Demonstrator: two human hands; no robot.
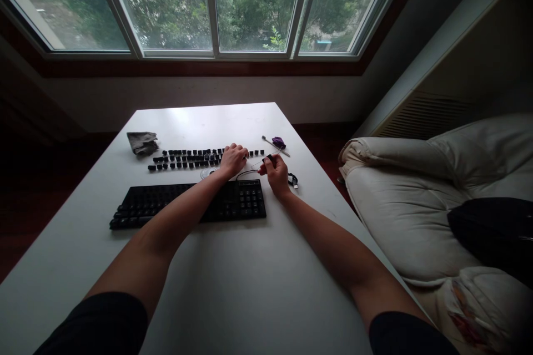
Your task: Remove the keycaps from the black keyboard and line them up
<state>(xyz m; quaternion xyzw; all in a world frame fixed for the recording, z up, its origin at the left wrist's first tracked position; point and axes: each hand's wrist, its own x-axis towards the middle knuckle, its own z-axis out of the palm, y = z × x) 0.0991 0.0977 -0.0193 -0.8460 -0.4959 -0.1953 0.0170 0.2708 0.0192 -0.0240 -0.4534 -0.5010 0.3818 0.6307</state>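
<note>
A black keyboard point(251, 202) lies across the white table, partly hidden by my left forearm. Behind it, loose black keycaps point(191, 165) stand in rows. My left hand point(234, 161) reaches over the right part of these rows, its fingers bent and pressed together near a dark bit at the fingertips that I cannot make out. Just to the right, my right hand point(275, 172) is closed around a small dark tool point(267, 159) with thin wire-like lines by it; its exact kind is unclear. The keyboard's cable point(247, 172) runs between the hands.
A crumpled grey cloth point(142, 143) lies at the table's back left. Back right are a purple crumpled item point(278, 142) and a thin brush-like stick point(275, 146). A coiled USB plug end point(293, 182) sits beside my right wrist. A pale sofa point(400, 205) stands right of the table.
</note>
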